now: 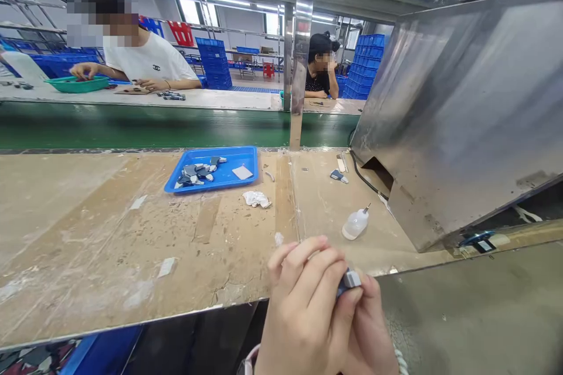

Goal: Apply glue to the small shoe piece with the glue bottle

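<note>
The left hand [303, 310] and right hand [375, 331] were clamped together on a small grey-and-blue plastic part [350, 279] at the near edge of the scuffed beige desk [109, 234]. A clear squeeze bottle [355, 224] lay near; a co-worker's white T-shirt [149, 60] bore a black double-C logo

At the near edge of a worn counter [88, 234], a left hand [303, 310] and right hand [373, 334] together pinch a small grey-and-blue part [350, 279]. Beyond lie a squeeze bottle [355, 224] on its side, a blue tray [229, 176] of similar parts and a slanted steel housing [461, 111]; two people sit across a green conveyor belt [153, 126].
</note>
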Available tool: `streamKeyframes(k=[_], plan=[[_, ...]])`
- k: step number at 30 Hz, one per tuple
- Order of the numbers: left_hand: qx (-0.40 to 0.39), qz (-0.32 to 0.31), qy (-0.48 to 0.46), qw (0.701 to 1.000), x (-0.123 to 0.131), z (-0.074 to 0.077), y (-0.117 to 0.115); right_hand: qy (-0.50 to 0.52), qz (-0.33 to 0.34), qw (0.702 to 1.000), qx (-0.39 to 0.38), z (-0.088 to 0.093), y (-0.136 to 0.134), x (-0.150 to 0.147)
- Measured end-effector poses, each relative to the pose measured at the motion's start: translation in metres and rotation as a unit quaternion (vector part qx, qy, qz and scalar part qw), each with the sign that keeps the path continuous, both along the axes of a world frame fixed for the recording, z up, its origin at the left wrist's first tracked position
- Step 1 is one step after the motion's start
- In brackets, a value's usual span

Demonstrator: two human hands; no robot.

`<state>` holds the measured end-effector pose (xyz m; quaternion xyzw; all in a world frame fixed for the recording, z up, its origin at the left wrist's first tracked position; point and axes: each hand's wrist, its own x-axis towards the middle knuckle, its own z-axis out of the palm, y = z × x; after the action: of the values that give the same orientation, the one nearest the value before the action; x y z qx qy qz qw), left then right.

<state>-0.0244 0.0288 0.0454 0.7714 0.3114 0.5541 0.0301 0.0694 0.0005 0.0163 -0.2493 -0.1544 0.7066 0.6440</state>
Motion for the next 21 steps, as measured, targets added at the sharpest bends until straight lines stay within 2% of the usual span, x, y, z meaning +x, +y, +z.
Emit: streamKeyframes(k=[4,8,11,15,18,21], plan=[[-0.031,-0.042,0.06,0.997,-0.004,-0.006,0.019,0.106,0.038,0.993,-0.019,-0.008,0.017,0.005],[-0.042,-0.028,0.06,0.997,-0.006,-0.02,0.038,0.175,0.032,0.983,-0.039,-0.002,0.04,-0.001],[-0.053,-0.001,0.059,0.997,-0.004,-0.035,0.052,0.194,0.034,0.977,-0.085,-0.001,0.06,-0.006],[-0.072,0.019,0.071,0.995,0.001,-0.049,0.065,0.231,0.003,0.96,-0.157,-0.01,0.079,-0.006],[-0.094,-0.007,0.081,0.992,0.002,-0.05,0.071,0.247,0.013,0.955,-0.165,-0.02,0.082,-0.003],[-0.101,-0.042,0.061,0.992,0.001,-0.051,0.074,0.214,0.025,0.967,-0.137,-0.03,0.08,0.001]])
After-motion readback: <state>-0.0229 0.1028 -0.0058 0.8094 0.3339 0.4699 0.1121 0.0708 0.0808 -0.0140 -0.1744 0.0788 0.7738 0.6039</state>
